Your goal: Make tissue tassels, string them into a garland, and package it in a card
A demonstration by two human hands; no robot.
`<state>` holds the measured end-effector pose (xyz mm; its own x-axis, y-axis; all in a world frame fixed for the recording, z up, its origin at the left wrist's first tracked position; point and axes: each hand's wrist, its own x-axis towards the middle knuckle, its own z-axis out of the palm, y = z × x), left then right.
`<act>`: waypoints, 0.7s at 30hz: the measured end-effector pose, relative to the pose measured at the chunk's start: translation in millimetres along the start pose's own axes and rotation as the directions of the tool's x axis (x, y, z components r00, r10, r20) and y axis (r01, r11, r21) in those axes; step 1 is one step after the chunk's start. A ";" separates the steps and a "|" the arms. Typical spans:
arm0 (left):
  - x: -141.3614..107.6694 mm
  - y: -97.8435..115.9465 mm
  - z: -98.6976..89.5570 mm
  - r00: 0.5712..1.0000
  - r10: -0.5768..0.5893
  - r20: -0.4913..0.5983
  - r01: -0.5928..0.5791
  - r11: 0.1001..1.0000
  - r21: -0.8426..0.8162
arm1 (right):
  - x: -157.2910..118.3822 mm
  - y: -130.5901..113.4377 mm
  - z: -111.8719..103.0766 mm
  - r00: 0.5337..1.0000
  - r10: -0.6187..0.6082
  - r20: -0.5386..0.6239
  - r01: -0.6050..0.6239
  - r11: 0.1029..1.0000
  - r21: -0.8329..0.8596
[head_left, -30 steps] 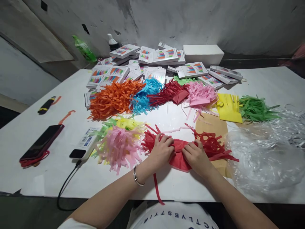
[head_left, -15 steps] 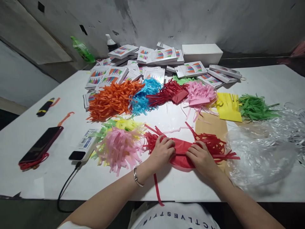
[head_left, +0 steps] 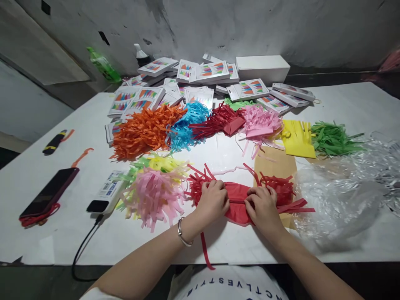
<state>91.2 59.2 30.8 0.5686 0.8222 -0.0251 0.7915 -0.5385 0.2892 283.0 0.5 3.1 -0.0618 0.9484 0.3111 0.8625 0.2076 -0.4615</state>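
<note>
A red tissue-paper tassel (head_left: 238,193) lies in front of me, fringed at both ends, with a narrow fold or roll across its plain middle. My left hand (head_left: 213,199) grips that middle near the left fringe, fingers curled over the paper. On the other side my right hand (head_left: 263,208) is closed on the paper beside the right fringe, thumb and fingertips at the crease. What lies under the fingers is hidden. One loose red strip (head_left: 206,252) trails toward the table's front edge. Left of my left hand sits a pink fringed tissue bundle (head_left: 156,193) over green and yellow ones.
Orange (head_left: 143,131), blue (head_left: 189,125), dark red, pink, yellow (head_left: 298,139) and green tassels line the middle. Printed boxes (head_left: 209,73) are heaped behind. Crumpled clear plastic (head_left: 337,204) covers the right. A phone (head_left: 50,193) and a cabled white power bank (head_left: 106,193) lie left.
Both hands stay on the red tassel. My right fingers have shifted slightly and bent more at the crease. The whole view has moved a little.
</note>
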 end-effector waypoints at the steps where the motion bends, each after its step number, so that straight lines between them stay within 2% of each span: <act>1: 1.4 0.1 -0.4 1.000 -0.009 0.004 0.009 1.000 0.010 | 0.1 -0.7 -0.1 1.000 -0.001 -0.010 0.001 1.000 -0.012; 3: 2.6 -1.4 0.0 0.999 0.032 -0.019 -0.031 0.998 0.049 | -0.7 -1.0 -0.7 0.999 -0.032 -0.021 0.031 0.999 -0.032; 5: 2.0 -3.6 2.5 0.983 0.171 -0.059 -0.163 0.980 0.117 | -2.3 -0.5 -1.0 0.992 -0.127 -0.001 0.127 0.991 -0.046; 8: 0.5 -5.0 9.0 0.919 0.386 -0.086 -0.360 0.906 0.222 | -4.7 -0.3 -0.4 0.950 -0.306 0.054 0.310 0.947 -0.088; 10: 1.9 -4.3 13.0 0.893 0.439 -0.094 -0.403 0.876 0.264 | -4.4 -1.5 0.7 0.929 -0.359 0.094 0.369 0.918 -0.143; 12: 6.0 -3.5 14.3 0.901 0.422 -0.097 -0.385 0.884 0.266 | -2.2 -3.8 2.2 0.925 -0.354 0.135 0.376 0.905 -0.199; 15: 11.9 -4.2 10.5 0.936 0.338 -0.095 -0.317 0.930 0.184 | 3.0 -6.8 5.1 0.926 -0.342 0.157 0.371 0.902 -0.220; 17: 10.5 -4.9 7.1 0.936 0.319 -0.151 -0.293 0.941 0.169 | 6.3 -7.4 6.8 0.930 -0.338 0.146 0.362 0.910 -0.203; 19: 3.7 -4.5 6.7 0.892 0.375 -0.250 -0.329 0.921 0.210 | 9.2 -6.2 7.5 0.943 -0.313 0.110 0.329 0.925 -0.188; 21: -5.6 -2.7 9.9 0.829 0.477 -0.293 -0.414 0.875 0.253 | 12.4 -3.6 6.6 0.965 -0.257 0.052 0.262 0.950 -0.171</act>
<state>88.1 54.2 20.7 0.7826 0.4788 0.3978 0.5138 -0.8576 0.0216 275.8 13.1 3.1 -0.3074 0.8745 0.3753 0.8890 0.4045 -0.2145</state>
